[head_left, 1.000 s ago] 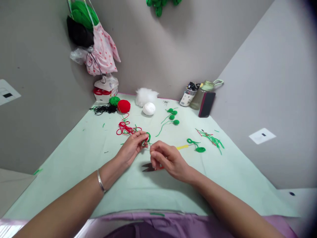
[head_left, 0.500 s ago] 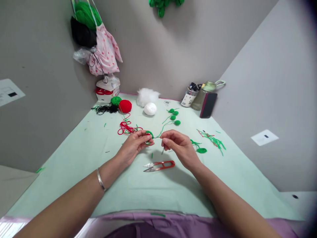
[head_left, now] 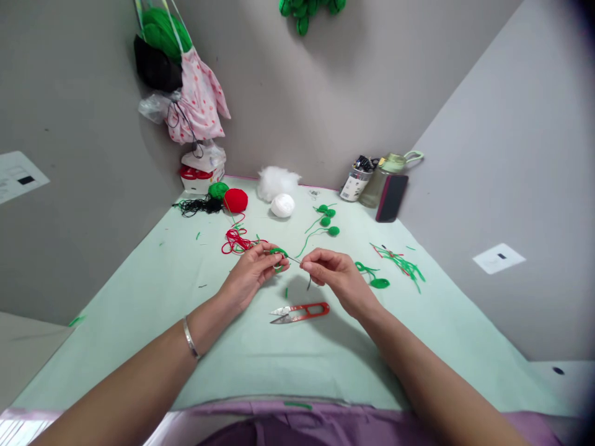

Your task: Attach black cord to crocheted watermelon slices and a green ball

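The left hand point(head_left: 251, 271) has a narrow grip, with the thumb and fingers pinched on a small green yarn piece point(head_left: 277, 251). The piece is held up in front of the person, at the left hand's fingertips, on the side that faces the right hand. The right hand point(head_left: 337, 279) has a narrow grip too, pinched on a thin dark strand point(head_left: 294, 259). The strand makes a short, straight line between the hands, from the green piece across to the right and a little toward the person. It is too thin to tell if that bit is needle or thread. A dark tail point(head_left: 309, 284) hangs down under the right fingers. So the green piece is left of the right grip, and the two hands are near but not touching. Red-handled snips point(head_left: 302, 313) lie on the tabletop point(head_left: 223, 365), closer to the person than both grips, blades pointing left.
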The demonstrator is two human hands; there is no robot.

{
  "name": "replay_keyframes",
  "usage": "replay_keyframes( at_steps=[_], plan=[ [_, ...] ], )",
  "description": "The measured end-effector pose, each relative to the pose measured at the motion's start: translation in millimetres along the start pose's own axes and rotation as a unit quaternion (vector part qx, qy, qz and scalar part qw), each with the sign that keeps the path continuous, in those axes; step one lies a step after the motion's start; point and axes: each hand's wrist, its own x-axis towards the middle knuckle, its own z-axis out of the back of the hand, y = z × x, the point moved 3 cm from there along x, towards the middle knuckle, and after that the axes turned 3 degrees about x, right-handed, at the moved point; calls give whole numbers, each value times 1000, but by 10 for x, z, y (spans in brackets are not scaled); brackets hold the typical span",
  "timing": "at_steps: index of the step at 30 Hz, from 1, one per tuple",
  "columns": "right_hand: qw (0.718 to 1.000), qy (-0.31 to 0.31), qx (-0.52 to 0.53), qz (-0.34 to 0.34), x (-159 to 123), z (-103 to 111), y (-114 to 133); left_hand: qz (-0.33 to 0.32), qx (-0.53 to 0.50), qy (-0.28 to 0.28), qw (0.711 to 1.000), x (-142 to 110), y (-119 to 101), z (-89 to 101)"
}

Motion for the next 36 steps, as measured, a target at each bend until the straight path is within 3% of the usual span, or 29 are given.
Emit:
replay_keyframes(
  at_steps=[4, 9, 18, 26, 36],
  plan=[
    [984, -64, -138, 90, -24, 6, 30, 5, 8, 12, 1000, -26, -13, -38],
    [971, -57, -212, 92, -58, -56, 5, 0, 29, 12, 1000, -42, -20, -42],
    [973, -37, -217, 74, -50, -89, -49, -17, 30, 34, 999, -35, -9, -48],
    [977, -42, -205, 50, -46, -77, -72, 3, 24, 18, 1000, -37, 1, -39],
    [983, -50, -178, 19, -28, -67, -62, -45, 95, 27, 994, -61, 9, -85]
  ],
)
